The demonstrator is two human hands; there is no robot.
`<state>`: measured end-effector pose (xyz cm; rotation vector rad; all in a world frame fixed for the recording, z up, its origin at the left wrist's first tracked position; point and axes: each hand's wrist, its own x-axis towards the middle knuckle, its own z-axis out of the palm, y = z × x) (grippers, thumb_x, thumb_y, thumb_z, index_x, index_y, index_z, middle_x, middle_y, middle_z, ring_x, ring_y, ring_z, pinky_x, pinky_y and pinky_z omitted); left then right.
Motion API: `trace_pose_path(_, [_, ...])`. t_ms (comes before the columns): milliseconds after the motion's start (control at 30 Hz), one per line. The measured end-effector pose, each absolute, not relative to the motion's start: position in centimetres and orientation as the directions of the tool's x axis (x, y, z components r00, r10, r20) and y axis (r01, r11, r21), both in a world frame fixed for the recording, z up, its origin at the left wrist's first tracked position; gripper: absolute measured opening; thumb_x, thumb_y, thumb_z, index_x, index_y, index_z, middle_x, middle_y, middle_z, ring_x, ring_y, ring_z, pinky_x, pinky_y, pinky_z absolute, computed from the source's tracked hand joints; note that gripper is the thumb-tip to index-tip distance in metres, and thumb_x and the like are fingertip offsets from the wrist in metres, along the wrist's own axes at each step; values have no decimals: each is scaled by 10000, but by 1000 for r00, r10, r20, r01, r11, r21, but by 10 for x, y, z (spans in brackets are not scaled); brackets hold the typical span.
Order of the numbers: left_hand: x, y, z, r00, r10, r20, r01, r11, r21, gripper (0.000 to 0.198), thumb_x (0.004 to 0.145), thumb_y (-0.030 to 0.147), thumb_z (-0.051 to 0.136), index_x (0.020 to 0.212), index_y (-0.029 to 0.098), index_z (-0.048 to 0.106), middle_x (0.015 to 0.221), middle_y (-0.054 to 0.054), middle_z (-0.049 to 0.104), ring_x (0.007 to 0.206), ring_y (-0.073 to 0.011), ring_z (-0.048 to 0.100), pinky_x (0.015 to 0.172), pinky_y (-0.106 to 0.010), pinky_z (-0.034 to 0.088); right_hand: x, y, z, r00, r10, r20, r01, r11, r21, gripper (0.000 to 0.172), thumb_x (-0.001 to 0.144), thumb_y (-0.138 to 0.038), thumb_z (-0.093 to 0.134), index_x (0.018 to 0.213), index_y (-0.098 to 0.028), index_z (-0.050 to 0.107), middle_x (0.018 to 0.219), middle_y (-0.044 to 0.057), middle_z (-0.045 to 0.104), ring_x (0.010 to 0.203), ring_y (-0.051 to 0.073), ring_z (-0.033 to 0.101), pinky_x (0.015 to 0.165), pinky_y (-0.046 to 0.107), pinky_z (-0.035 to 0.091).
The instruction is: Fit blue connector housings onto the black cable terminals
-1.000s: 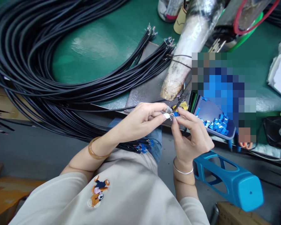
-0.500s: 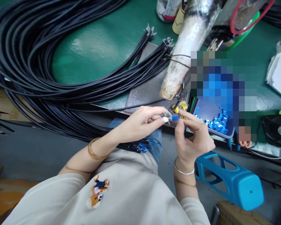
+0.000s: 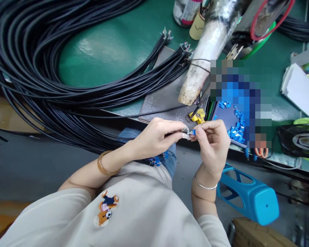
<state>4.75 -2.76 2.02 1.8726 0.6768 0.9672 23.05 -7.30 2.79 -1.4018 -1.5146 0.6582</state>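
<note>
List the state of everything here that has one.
Left hand: fingers shut on grey cable tip.
Right hand: fingers shut on small blue plastic connector, held against the tip.
Long black cables: coiled on green table.
Dark tray: partly filled with blue connectors.

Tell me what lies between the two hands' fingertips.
Head view: a small blue connector, pinched by the right hand, meets the cable end in the left hand.

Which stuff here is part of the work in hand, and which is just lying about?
In use:
left hand, pinching a cable end
right hand, pinching a blue connector
tray of loose blue connectors
black cable bundle

Lying about:
yellow tool
scissors
fan
blue stool
</note>
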Motion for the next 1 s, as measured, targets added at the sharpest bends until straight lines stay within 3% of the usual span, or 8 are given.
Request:
trace_pose_path(67, [45,-26,24,577,798,173,39,-239,970,253,907,152,570,658,124,603,543,34,562,483,-46,439,484,-166,354,230,-76,24,84,901,425,576,304,-759,67,878,-203,673,873,-224,609,804,-36,678,742,100,701,675,233,579])
trace_pose_path(167, [45,-25,28,564,823,65,36,-104,994,261,888,179,585,634,120,589,527,35,541,461,-42,405,458,-179,320,227,-80,23,178,829,531,678,288,-676,47,888,-199,658,929,-215,644,763,-39,694,633,100,690,576,232,543])
trace_pose_path(300, [48,-28,24,514,846,141,75,-208,975,173,882,196,603,732,116,639,560,47,515,499,-45,385,490,-193,303,223,-87,30,312,805,504,671,189,-717,91,925,-265,614,934,-208,684,586,-66,587,443,60,547,421,208,371])
trace_pose_path(467, [49,-30,19,493,839,232,98,-318,943,144,887,169,602,755,120,631,568,75,410,525,-41,315,514,-194,280,221,-94,34,220,890,399,714,132,-687,94,875,-278,679,941,-223,717,575,-72,548,447,44,447,428,222,302])
trace_pose_path(600, [49,-30,18,497,831,249,87,-333,939,162,902,178,586,753,122,618,581,72,419,531,-45,333,524,-200,292,218,-93,32,141,925,353,709,154,-688,112,854,-227,693,965,-230,711,613,-82,563,452,27,299,447,216,279])
trace_pose_path(1000, [50,-30,15,536,834,133,114,-227,967,221,909,191,530,700,138,578,540,43,541,485,-61,438,516,-212,327,218,-90,22,124,916,381,737,172,-653,77,868,-225,655,923,-230,709,613,-74,578,454,39,320,478,201,344])
